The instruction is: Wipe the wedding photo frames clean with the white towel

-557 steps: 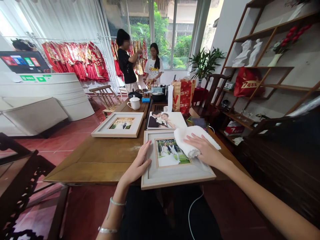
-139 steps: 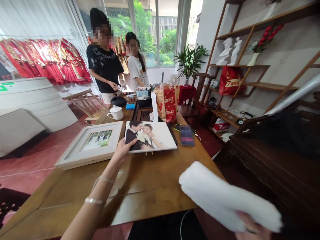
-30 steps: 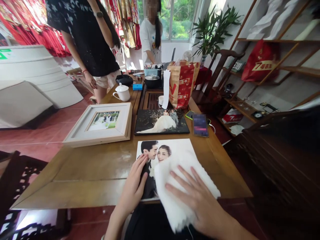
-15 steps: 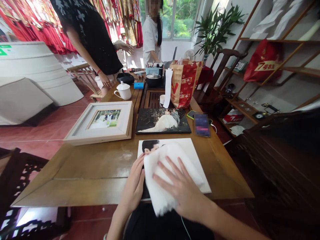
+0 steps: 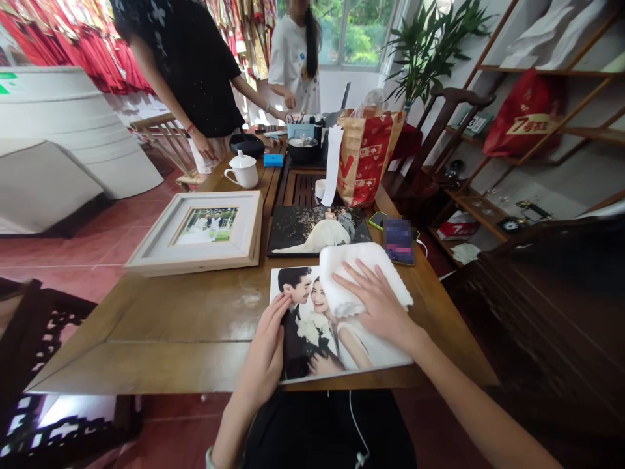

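Note:
A photo panel of a couple lies flat near the table's front edge. My left hand rests along its left edge, fingers stretched out flat, steadying it. On the panel's upper right a folded white cloth lies under my right hand. Those fingers are spread and press down on the cloth from above. The cloth reaches past the panel's top and right edges and covers part of the picture. Just behind is a dark photo panel, and to its left a framed photo in a pale wooden frame.
A phone lies at the right, near a paper bag. Farther back stand a lidded white cup and a black pot. Two other people stand at the table's far end. Bare tabletop shows at the left.
My right hand has slid the cloth up and to the right, uncovering the couple's picture. My left hand has stayed at the panel's left edge. A co-worker's arm now reaches over the table.

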